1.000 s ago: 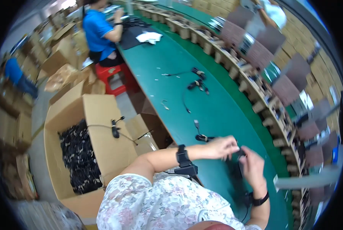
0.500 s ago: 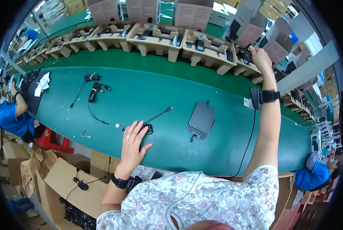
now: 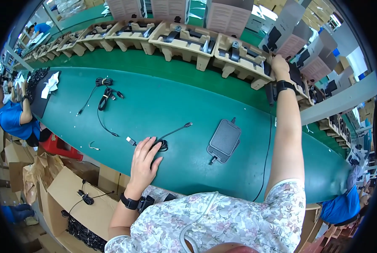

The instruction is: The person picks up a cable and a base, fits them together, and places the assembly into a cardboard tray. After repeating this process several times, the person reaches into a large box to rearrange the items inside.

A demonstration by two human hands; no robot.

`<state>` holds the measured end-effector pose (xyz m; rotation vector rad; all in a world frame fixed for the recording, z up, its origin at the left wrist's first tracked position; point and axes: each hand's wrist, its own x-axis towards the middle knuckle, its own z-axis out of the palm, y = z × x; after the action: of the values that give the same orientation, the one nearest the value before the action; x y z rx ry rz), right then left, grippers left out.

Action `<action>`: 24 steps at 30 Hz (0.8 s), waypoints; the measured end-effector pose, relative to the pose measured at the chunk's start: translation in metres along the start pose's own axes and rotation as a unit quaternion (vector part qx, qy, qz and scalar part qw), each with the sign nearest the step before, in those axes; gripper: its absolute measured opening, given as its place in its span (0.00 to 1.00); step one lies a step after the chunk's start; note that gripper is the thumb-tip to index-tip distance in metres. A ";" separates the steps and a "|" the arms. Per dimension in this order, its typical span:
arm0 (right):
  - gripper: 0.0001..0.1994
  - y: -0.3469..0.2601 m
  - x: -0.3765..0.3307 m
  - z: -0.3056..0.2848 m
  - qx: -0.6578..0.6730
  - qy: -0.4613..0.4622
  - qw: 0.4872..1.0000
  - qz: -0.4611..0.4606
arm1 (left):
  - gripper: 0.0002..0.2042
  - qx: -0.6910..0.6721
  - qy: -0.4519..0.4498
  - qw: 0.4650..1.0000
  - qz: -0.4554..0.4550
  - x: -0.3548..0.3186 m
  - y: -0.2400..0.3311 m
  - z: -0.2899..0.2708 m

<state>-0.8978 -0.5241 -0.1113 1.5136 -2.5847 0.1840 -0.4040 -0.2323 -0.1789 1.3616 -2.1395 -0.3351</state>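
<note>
My left hand (image 3: 144, 164) lies on the green table with its fingers stretched out, the fingertips at a coiled black cable (image 3: 163, 146). One plug of that cable points to the upper right, and a USB plug (image 3: 131, 141) lies left of my fingers. My right arm reaches far forward, and my right hand (image 3: 280, 67) is at the right end of a cardboard pulp tray (image 3: 243, 69) holding black parts. Its fingers are mostly hidden, so what they hold does not show. Between my arms lie two stacked flat dark grey pads (image 3: 224, 137) with short plugs at their ends.
Two bundled black cables (image 3: 105, 95) lie at the table's left. Several pulp trays (image 3: 180, 40) line the far green belt, with printed boxes (image 3: 226, 19) behind. A metal post (image 3: 340, 99) slants in at right. Below left stands an open carton (image 3: 76, 189) of cables. Co-workers sit at both sides.
My right hand has shifted slightly left and down along the trays, its wrist turned. The view has shifted a little. My left hand stays beside the coiled cable.
</note>
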 end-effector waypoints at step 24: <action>0.37 -0.038 -0.261 -0.034 0.108 -0.050 0.777 -0.619 | 0.21 0.025 0.030 0.999 0.030 -0.008 -0.008 0.010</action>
<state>-0.7362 -0.3136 -0.1236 2.9407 -1.1126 0.2256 -0.4016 -0.2296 -0.1937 1.3159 -2.1471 -0.2142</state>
